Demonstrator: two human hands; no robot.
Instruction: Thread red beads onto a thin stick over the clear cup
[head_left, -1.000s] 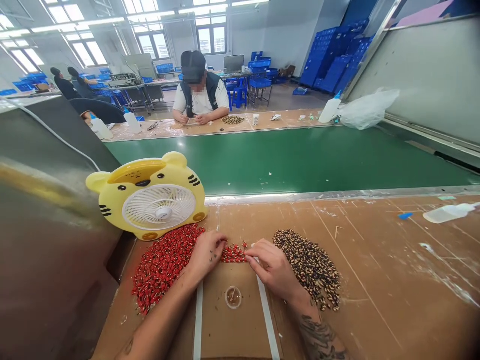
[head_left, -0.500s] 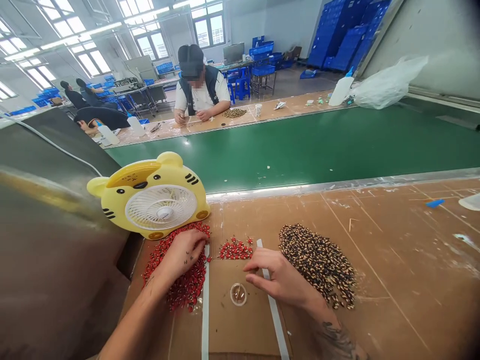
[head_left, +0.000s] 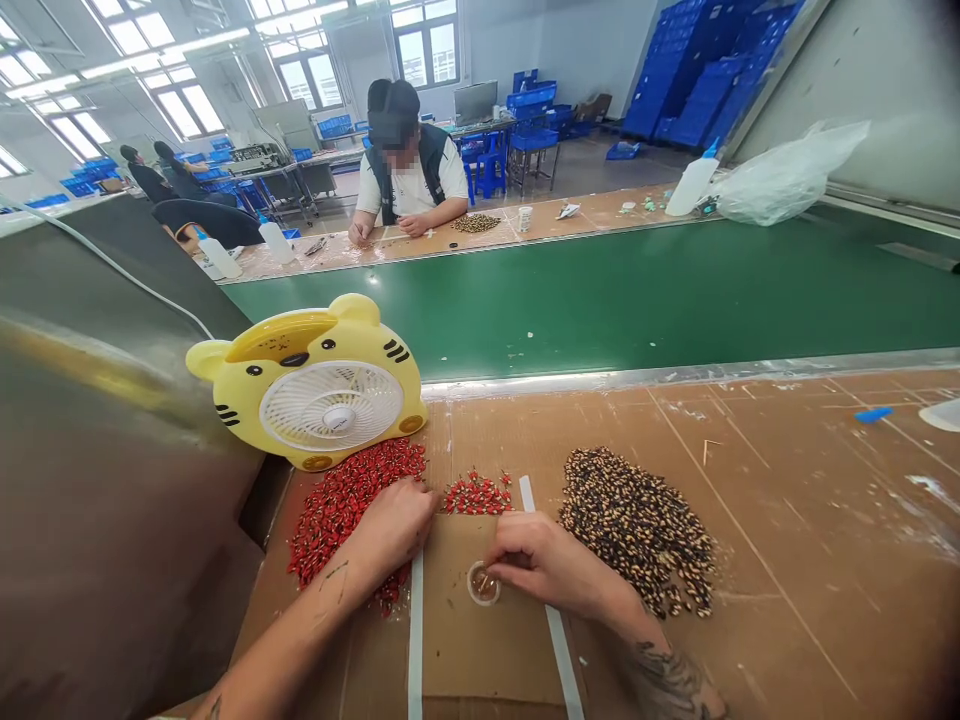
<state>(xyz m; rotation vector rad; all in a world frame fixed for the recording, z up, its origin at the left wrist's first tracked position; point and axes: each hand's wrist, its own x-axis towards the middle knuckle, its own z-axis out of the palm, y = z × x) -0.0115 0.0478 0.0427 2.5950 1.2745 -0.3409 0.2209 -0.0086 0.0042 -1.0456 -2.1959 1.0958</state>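
My left hand (head_left: pixel 399 515) is at the right edge of a pile of small red pieces (head_left: pixel 337 510). Its fingers are bent together, and whatever lies between them is hidden. My right hand (head_left: pixel 536 555) has thumb and fingers pinched at the rim of a small clear cup (head_left: pixel 484 598), seemingly on a thin stick (head_left: pixel 487 580) that stands in it. The cup sits on a cardboard sheet (head_left: pixel 487 655) with white strips along its sides. Behind the sheet lies a smaller group of red pieces (head_left: pixel 477 493). Right of my right hand spreads a heap of black-and-tan pieces (head_left: pixel 637 530).
A yellow animal-faced fan (head_left: pixel 315 385) stands behind the red pile. Beyond the table runs a green belt (head_left: pixel 600 290). Across it a co-worker (head_left: pixel 409 175) sits at a bench. White bottles (head_left: pixel 691 185) and a plastic bag (head_left: pixel 787 180) are on the far side.
My left hand has come rightward and nearer from the red pile to its edge. My right hand has moved to the cup, its fingers closing at the rim. The view has shifted slightly.
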